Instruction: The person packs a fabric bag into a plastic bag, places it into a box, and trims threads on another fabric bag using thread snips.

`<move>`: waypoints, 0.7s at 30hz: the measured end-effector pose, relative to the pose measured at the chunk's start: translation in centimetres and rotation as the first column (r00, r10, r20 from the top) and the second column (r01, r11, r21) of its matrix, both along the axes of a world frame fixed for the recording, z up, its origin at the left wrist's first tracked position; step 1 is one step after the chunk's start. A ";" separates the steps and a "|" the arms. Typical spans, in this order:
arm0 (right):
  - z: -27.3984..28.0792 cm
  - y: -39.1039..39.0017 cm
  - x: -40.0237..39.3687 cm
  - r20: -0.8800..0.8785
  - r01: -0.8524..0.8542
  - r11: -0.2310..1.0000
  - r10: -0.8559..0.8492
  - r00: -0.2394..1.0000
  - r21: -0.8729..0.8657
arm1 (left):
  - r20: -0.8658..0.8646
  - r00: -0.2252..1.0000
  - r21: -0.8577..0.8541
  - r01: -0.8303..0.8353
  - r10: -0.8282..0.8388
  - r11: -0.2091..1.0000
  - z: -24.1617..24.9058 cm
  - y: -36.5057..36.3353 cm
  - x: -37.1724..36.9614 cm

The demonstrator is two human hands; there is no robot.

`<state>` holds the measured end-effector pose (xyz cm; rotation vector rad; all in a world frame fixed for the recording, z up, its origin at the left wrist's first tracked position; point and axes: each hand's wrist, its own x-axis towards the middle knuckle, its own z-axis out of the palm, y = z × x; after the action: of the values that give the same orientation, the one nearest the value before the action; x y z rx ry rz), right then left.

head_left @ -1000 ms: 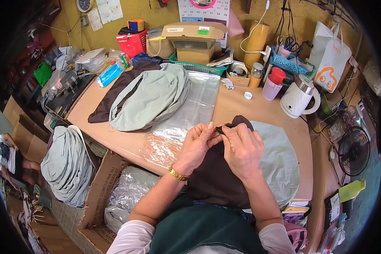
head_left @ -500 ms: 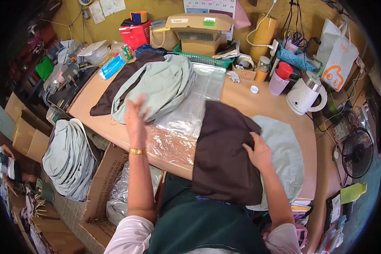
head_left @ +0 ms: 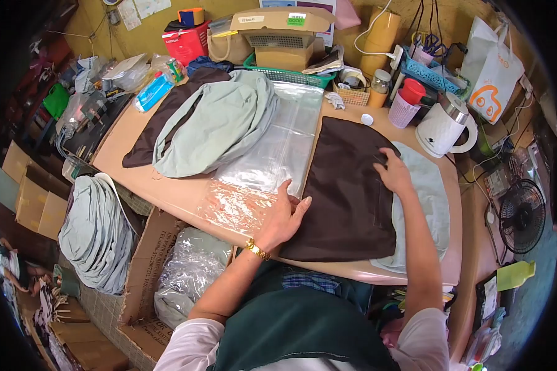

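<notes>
A dark brown fabric piece (head_left: 346, 204) lies flat at the front of the table, its right side overlapping a pale grey-green fabric piece (head_left: 424, 216). My right hand (head_left: 395, 172) rests on the brown fabric near its right edge, fingers apart and slightly bent. At the fabric's left edge, my left hand (head_left: 284, 213) is open, with thumb and fingers spread over the clear plastic bags (head_left: 263, 157). Further left, a pile of grey-green fabric (head_left: 220, 127) sits on more brown fabric (head_left: 143, 139).
Along the back stand a green basket (head_left: 291, 77) with cardboard boxes, a pink cup (head_left: 401, 111) and a white kettle (head_left: 442, 130). Below the table's left edge are an open carton (head_left: 136, 272) holding plastic and a stack of grey-green fabric (head_left: 96, 235). A black fan (head_left: 523, 216) stands right.
My left hand has come down and right, from near the grey-green pile to the brown fabric's left edge. The brown fabric has moved farther onto the table and lies flatter; my right hand moved up with it.
</notes>
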<state>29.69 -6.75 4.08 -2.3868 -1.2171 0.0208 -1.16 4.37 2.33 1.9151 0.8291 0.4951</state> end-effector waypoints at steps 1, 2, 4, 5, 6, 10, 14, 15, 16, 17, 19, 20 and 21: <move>1.5 0.4 -2.4 0.000 0.001 1.000 -0.001 1.000 -0.005 | 0.045 0.999 0.006 -0.020 0.020 1.000 -0.2 -0.2 0.2; 2.6 0.6 -5.2 -0.079 -0.040 0.997 0.045 0.996 0.063 | 0.042 0.999 0.000 -0.019 0.019 1.000 -0.8 0.0 0.5; 2.2 1.3 -9.3 -0.102 -0.054 0.990 0.067 0.993 0.133 | 0.112 0.991 -0.036 -0.075 0.078 0.997 -2.1 1.9 2.0; 1.1 1.4 -10.6 -0.051 -0.034 0.991 0.041 0.998 0.131 | 0.111 0.991 -0.036 -0.072 0.076 0.997 -2.0 2.7 2.9; -0.8 1.4 -11.2 -0.008 -0.030 0.980 0.032 0.999 0.198 | 0.134 0.988 -0.084 -0.063 0.074 0.994 -1.6 3.5 4.0; -4.4 0.3 -11.7 0.027 -0.101 0.974 0.098 0.995 0.201 | 0.033 0.998 0.269 -0.065 0.059 0.961 -3.1 4.5 7.3; -4.5 -0.7 -10.6 0.012 -0.066 0.976 0.065 0.998 0.206 | 0.010 0.991 0.077 0.130 -0.131 0.988 -2.8 5.9 5.6; -4.5 -0.9 -10.4 0.055 -0.089 0.979 0.080 0.995 0.184 | -0.011 0.998 -0.016 0.069 -0.069 0.998 -1.4 6.1 4.1; -4.7 -1.0 -10.3 0.053 -0.083 0.980 0.074 0.996 0.180 | -0.044 0.998 -0.030 -0.042 0.041 0.999 -1.7 7.4 2.7; -4.8 -1.0 -10.2 0.056 -0.081 0.981 0.072 0.996 0.178 | 0.025 0.995 0.187 -0.096 0.093 0.978 -1.8 8.9 0.7; -4.9 -0.8 -10.4 0.054 -0.080 0.982 0.072 0.996 0.174 | 0.097 0.963 0.116 -0.262 0.251 0.958 -1.0 11.4 -3.0; -4.7 -0.7 -10.6 0.037 -0.060 0.985 0.055 0.998 0.159 | 0.113 0.950 -0.004 -0.293 0.292 0.956 -1.0 12.8 -4.5; -4.5 -0.6 -10.7 0.024 -0.040 0.989 0.037 0.999 0.145 | 0.127 0.934 -0.125 -0.318 0.333 0.940 -1.0 13.7 -5.1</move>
<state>19.03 -7.34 -0.43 -2.2433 -1.2311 -0.0783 -6.25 18.09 1.29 1.6312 1.0604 0.7696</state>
